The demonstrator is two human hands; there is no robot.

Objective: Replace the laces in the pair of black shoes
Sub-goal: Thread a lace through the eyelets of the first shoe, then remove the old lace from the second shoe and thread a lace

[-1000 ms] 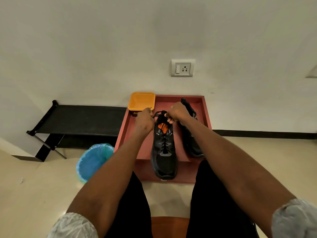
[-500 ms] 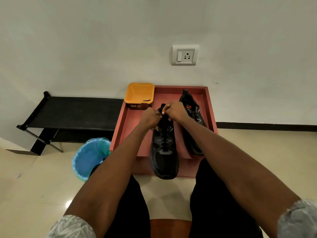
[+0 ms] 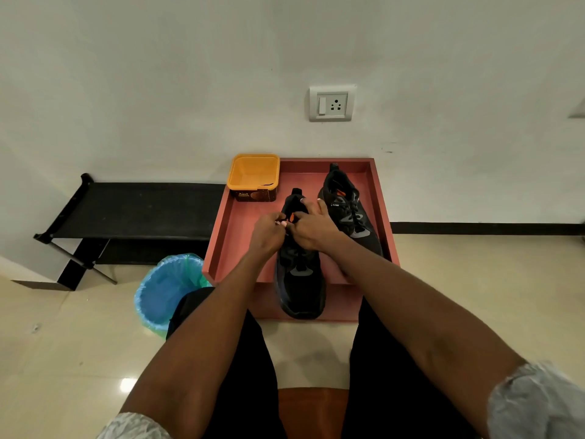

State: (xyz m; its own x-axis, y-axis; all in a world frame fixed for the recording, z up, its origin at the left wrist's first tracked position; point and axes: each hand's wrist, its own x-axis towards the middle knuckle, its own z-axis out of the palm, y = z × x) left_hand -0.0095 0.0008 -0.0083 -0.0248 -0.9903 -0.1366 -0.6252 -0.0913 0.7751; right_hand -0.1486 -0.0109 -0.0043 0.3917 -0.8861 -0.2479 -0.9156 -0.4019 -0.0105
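Two black shoes stand on a red tray on the floor. The near shoe points its toe at me and overhangs the tray's front edge; the far shoe lies to its right, laced. My left hand and my right hand meet over the near shoe's upper eyelets. Both pinch the black lace there, fingertips almost touching. An orange tongue lining shows between the hands. The lace itself is mostly hidden under my fingers.
An orange tub stands in the tray's back left corner. A bin with a blue liner is on the floor at the left, behind it a low black rack. A wall socket is above the tray.
My hands have moved down the shoe's throat towards me and closed together. The camera view has shifted a little.
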